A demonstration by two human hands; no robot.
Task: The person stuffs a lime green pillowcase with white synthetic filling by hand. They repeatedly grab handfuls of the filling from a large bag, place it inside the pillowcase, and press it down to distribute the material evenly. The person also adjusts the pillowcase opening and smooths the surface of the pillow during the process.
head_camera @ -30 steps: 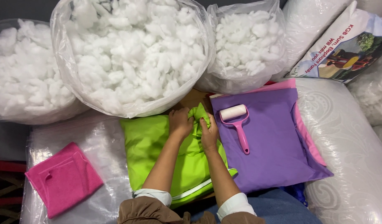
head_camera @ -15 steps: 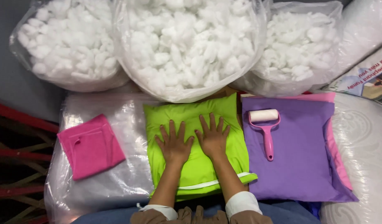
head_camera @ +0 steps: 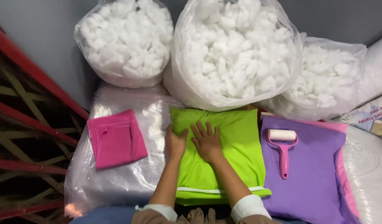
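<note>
A lime green cushion [head_camera: 234,143] lies in front of me on plastic-wrapped padding. My left hand [head_camera: 175,142] rests on the cushion's left edge, fingers curled over the side. My right hand [head_camera: 206,142] lies flat on the cushion's upper middle with the fingers spread. Neither hand holds anything. To the right lies a purple cushion [head_camera: 311,182] with a pink lint roller [head_camera: 283,149] on top of it.
A folded pink cloth cover [head_camera: 116,139] lies at the left on the clear-wrapped padding [head_camera: 128,182]. Three clear bags of white stuffing [head_camera: 234,52] stand behind. Red metal bars [head_camera: 29,137] run along the left. A white wrapped cushion [head_camera: 371,174] sits at the right.
The view has shifted left. My left hand slid from the cushion's top to its left edge; my right hand stays flat on the green cushion.
</note>
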